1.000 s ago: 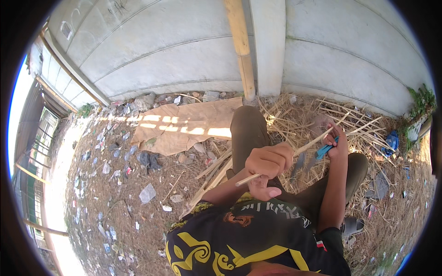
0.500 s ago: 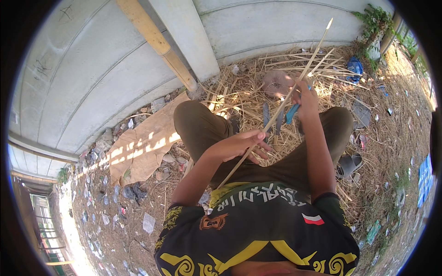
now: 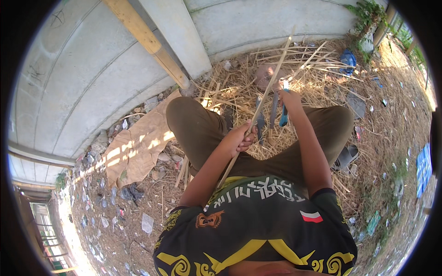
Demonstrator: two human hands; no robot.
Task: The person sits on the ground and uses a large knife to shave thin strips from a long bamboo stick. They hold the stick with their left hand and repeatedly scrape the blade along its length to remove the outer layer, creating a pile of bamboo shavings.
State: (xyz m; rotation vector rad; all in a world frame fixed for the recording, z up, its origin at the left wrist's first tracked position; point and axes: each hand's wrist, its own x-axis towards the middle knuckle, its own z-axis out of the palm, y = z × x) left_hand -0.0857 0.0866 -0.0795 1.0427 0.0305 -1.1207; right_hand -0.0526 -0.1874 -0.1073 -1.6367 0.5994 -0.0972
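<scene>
My left hand [image 3: 241,139] is closed round the lower part of a long, thin bamboo strip [image 3: 264,97]. The strip slants from my shirt up toward the wall, its far end blurred. In my closed right hand [image 3: 290,99] is a knife with a turquoise handle [image 3: 283,116]; a bright blade-like tip shows above the fingers, close to the strip's right side. Between my knees, two dark grey flat pieces [image 3: 260,120] lie on bamboo shavings [image 3: 276,138]. A rounded pinkish-brown block [image 3: 264,77] sits just beyond them, partly behind the strip.
More split bamboo strips [image 3: 317,69] are piled beyond my right hand. A concrete panel wall [image 3: 258,23] with a leaning bamboo pole [image 3: 147,39] stands ahead. Flattened brown cardboard [image 3: 133,147] lies left, a dark sandal [image 3: 346,158] beside my right knee, and litter is scattered around.
My left hand has gone from loosely spread fingers to a closed grip on the strip. The strip stands steeper, its tip shifted left. My right hand with the knife has moved slightly left and down.
</scene>
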